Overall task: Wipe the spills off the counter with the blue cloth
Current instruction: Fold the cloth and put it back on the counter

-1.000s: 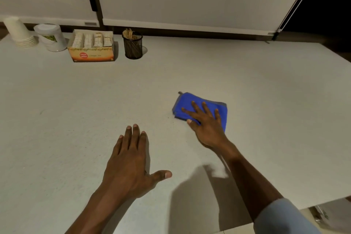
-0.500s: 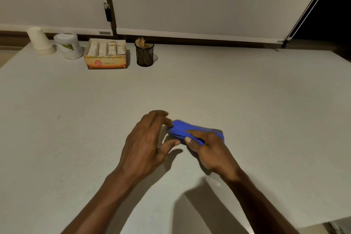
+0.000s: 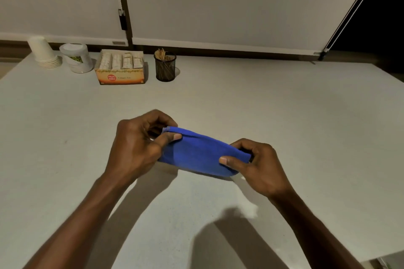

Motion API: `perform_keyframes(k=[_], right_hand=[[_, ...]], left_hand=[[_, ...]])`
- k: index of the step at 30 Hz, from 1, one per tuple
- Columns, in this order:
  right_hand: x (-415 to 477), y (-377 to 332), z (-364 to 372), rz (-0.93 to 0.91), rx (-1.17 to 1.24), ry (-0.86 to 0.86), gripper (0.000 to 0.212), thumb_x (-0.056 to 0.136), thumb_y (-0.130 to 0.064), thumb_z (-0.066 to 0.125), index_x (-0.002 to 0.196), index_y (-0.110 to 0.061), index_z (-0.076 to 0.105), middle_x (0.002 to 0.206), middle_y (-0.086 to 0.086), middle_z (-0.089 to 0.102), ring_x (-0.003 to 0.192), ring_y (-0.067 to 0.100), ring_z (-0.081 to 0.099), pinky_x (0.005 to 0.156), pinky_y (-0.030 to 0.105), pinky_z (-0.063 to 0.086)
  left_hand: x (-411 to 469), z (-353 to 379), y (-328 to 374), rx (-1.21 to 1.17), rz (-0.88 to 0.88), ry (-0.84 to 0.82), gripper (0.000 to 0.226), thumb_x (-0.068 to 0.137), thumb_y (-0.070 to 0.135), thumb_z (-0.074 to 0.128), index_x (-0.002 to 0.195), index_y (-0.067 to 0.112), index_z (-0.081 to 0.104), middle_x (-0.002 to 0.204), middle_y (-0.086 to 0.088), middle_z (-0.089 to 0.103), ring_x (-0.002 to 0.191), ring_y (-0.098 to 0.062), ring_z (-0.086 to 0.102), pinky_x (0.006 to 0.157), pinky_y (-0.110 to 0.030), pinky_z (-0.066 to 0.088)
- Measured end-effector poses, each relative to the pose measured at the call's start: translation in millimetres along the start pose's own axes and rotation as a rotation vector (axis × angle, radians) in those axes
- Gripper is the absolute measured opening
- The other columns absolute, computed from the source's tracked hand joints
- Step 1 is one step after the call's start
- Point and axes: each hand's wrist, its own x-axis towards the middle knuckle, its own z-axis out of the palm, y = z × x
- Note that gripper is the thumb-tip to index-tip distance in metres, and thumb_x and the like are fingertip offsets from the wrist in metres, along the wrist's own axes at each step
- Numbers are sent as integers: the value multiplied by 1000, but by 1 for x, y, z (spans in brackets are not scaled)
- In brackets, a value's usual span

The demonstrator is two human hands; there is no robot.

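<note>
The blue cloth (image 3: pixel 197 153) is stretched between both hands just above the pale counter (image 3: pixel 284 116), near its middle. My left hand (image 3: pixel 140 146) pinches the cloth's left end between thumb and fingers. My right hand (image 3: pixel 260 168) grips the right end the same way. The cloth hangs folded, its lower edge close to the counter surface. A small white patch (image 3: pixel 249 208) lies on the counter under my right forearm; a faint dark speck (image 3: pixel 65 142) sits to the left.
Along the back edge stand a stack of paper cups (image 3: pixel 44 55), a white tub (image 3: pixel 76 58), an orange box of sachets (image 3: pixel 120 67) and a black mesh holder of sticks (image 3: pixel 165 66). Cabinet doors (image 3: pixel 218 6) rise behind. The counter's near right corner ends by my right arm.
My right hand was pressing the cloth flat on the counter; my left hand came over, and both hands have lifted the cloth and now hold it stretched by its ends.
</note>
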Motion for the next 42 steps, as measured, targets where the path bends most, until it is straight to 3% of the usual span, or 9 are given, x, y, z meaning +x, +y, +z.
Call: perform_keyframes(k=[4,10,16,20,25,32,37,40,42], right_hand=[[8,-6,-5,-25,76,31,6,86,-31,84,87,-31,78,88,-11,80,79,10,75,68,17,57],[26,-19,-19,-69,-64,31,8,86,-33,83,82,-28,77,86,-15,78,79,5,70,65,11,45],[35,-29,-30,-27,37,86,11,82,-27,88,82,-23,77,74,3,75,66,26,75,66,48,66],[54,-25,-44,-35,35,52,12,83,-16,88,85,-24,79,77,5,77,69,23,78,73,45,68],[109,-13,-59,-137,-105,25,23,82,-7,84,85,-29,79,87,-14,80,84,6,75,78,24,57],[234,13,-69,-105,-21,150,16,82,-4,84,90,-16,81,90,2,81,89,23,77,91,45,64],[324,35,-68,-129,-29,199,16,78,-7,88,84,-18,79,88,-2,79,84,12,74,78,24,57],[371,46,-64,-172,-25,216,20,75,-5,89,81,-19,77,83,-7,76,77,0,68,71,13,50],[395,54,-58,-206,-57,246,18,73,-1,86,82,-16,78,83,-7,74,76,2,65,76,20,55]], left_hand=[[4,-14,-3,22,-42,-67,18,83,18,91,83,28,76,82,12,80,79,-10,78,68,-21,60],[15,-32,-5,93,-144,-205,17,81,22,94,77,26,78,76,9,79,68,-16,74,48,-22,55],[25,-30,-2,-84,-223,-295,22,87,8,88,80,23,74,90,-1,78,72,-23,83,68,-45,69],[40,-20,-6,7,-239,-254,25,87,4,87,81,24,73,90,8,80,74,-15,82,70,-41,64],[77,2,-9,157,-247,-255,21,83,16,92,80,26,73,84,20,79,76,-7,77,62,-31,59],[193,47,-31,-50,-411,-137,16,78,-3,91,83,6,79,78,-8,82,82,-22,84,78,-40,69],[274,84,-50,191,-363,22,21,73,7,97,70,18,78,73,-1,80,78,-21,80,72,-46,69],[314,99,-59,331,-239,75,22,76,5,95,72,20,78,71,6,74,70,-7,70,67,-30,64],[335,106,-66,420,-142,87,16,78,1,92,80,14,82,71,6,72,67,-7,66,66,-18,54]])
